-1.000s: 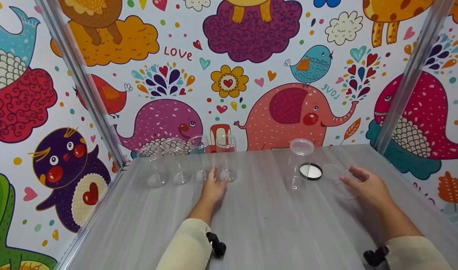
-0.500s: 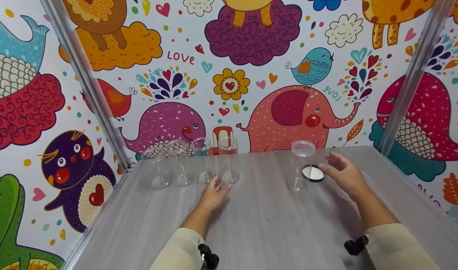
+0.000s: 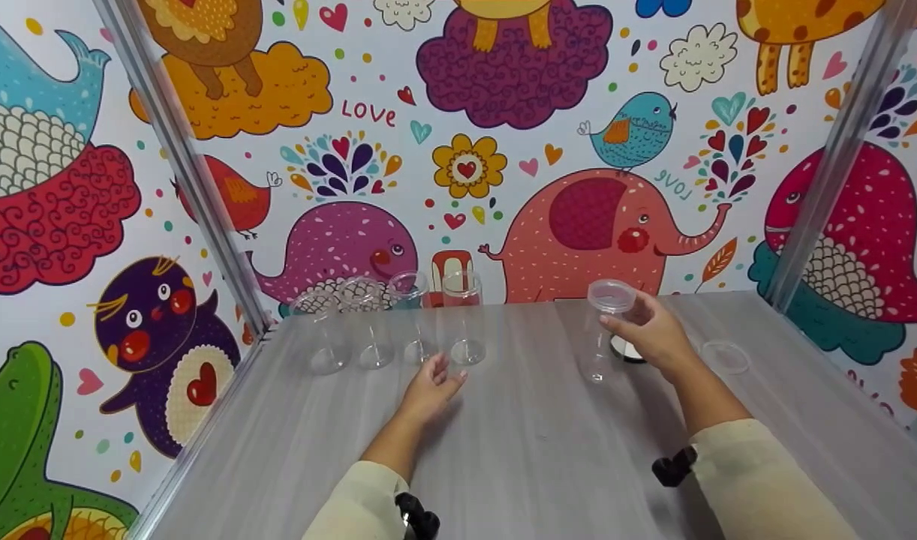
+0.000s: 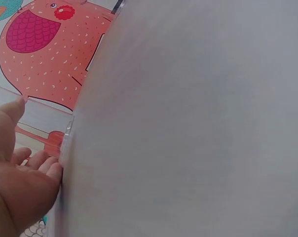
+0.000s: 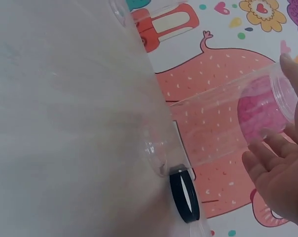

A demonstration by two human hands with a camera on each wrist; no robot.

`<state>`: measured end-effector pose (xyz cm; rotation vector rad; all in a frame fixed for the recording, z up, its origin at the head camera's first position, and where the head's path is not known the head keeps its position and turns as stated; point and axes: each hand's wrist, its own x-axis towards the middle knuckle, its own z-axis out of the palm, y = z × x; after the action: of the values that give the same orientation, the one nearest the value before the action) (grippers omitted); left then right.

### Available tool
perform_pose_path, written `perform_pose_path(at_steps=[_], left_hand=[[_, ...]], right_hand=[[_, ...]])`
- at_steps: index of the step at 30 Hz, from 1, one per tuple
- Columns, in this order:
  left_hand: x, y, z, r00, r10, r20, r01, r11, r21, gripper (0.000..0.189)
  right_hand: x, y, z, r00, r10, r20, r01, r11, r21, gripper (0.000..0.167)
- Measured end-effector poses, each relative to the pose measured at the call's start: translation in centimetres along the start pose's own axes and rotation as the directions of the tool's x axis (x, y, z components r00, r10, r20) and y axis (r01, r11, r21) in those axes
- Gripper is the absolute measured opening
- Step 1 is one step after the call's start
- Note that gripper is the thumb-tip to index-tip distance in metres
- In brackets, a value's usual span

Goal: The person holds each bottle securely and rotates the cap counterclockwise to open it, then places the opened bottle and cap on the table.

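A tall clear plastic jar (image 3: 598, 349) stands upright at the right with a clear lid or collar (image 3: 611, 297) on top. My right hand (image 3: 652, 335) is at its upper part, thumb on the near side and fingers at the far right. In the right wrist view the jar (image 5: 213, 123) lies between thumb and loosely bent fingers (image 5: 265, 155). My left hand (image 3: 431, 391) hovers close in front of the rightmost clear jar (image 3: 466, 322) of a row, fingers relaxed and holding nothing; in the left wrist view its thumb and fingers (image 4: 40, 160) are spread apart.
Several topless clear jars (image 3: 368, 330) stand in a row at the back left. A black-rimmed white disc (image 3: 625, 349) sits behind my right hand, partly hidden. One clear round lid (image 3: 725, 357) lies on the grey table (image 3: 533, 465) farther right. A patterned wall (image 3: 503, 150) closes the back.
My right hand has moved left from beside the clear lid, past the black-rimmed disc, to the top of the lidded jar. My left hand has drawn back slightly from the jar row.
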<state>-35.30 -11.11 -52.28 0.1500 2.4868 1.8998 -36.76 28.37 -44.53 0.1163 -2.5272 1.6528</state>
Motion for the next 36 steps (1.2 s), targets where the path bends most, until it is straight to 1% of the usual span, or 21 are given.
perform_pose_path(at_steps=[2, 6, 11, 17, 22, 25, 29, 32, 36], left_hand=[[0.0, 0.0, 0.1, 1.0, 0.006, -0.004, -0.006, 1.0, -0.004, 0.08], [-0.1, 0.1, 0.3, 1.0, 0.01, -0.006, -0.01, 1.0, -0.024, 0.081], [-0.2, 0.3, 0.4, 1.0, 0.014, -0.004, -0.014, 0.999, -0.034, 0.082], [-0.3, 0.5, 0.8, 1.0, 0.026, 0.016, -0.025, 0.998, -0.056, 0.083], [-0.5, 0.9, 1.0, 0.999, 0.023, 0.034, -0.021, 0.998, -0.057, 0.086], [-0.6, 1.2, 1.0, 0.999, 0.021, 0.048, -0.017, 0.997, -0.078, 0.09], [-0.7, 1.4, 0.9, 0.996, 0.046, 0.074, -0.038, 0.993, -0.109, 0.089], [-0.8, 1.3, 0.7, 0.991, 0.086, 0.098, -0.076, 0.992, -0.105, 0.089], [-1.1, 1.3, 0.4, 0.986, 0.106, 0.128, -0.098, 0.993, -0.066, 0.095]], right_hand=[[0.0, -0.2, 0.4, 1.0, 0.0, -0.009, 0.0, 1.0, -0.001, 0.096], [-0.2, -0.9, 1.4, 1.0, 0.003, -0.024, -0.003, 1.0, 0.001, 0.095], [-0.7, -1.9, 3.1, 1.0, 0.002, -0.02, 0.0, 0.998, 0.064, 0.098], [-1.2, -3.0, 5.6, 1.0, -0.002, -0.001, 0.002, 0.992, 0.127, 0.093], [-1.6, -3.6, 7.6, 1.0, -0.017, 0.018, 0.014, 0.986, 0.167, 0.091], [-1.7, -4.0, 8.6, 0.999, -0.028, 0.026, 0.022, 0.978, 0.207, 0.089], [-2.0, -4.6, 9.7, 0.998, -0.049, 0.036, 0.037, 0.962, 0.271, 0.083], [-2.2, -5.0, 10.4, 0.997, -0.073, 0.035, 0.058, 0.948, 0.313, 0.076], [-2.4, -5.5, 11.5, 0.994, -0.097, 0.042, 0.077, 0.935, 0.346, 0.072]])
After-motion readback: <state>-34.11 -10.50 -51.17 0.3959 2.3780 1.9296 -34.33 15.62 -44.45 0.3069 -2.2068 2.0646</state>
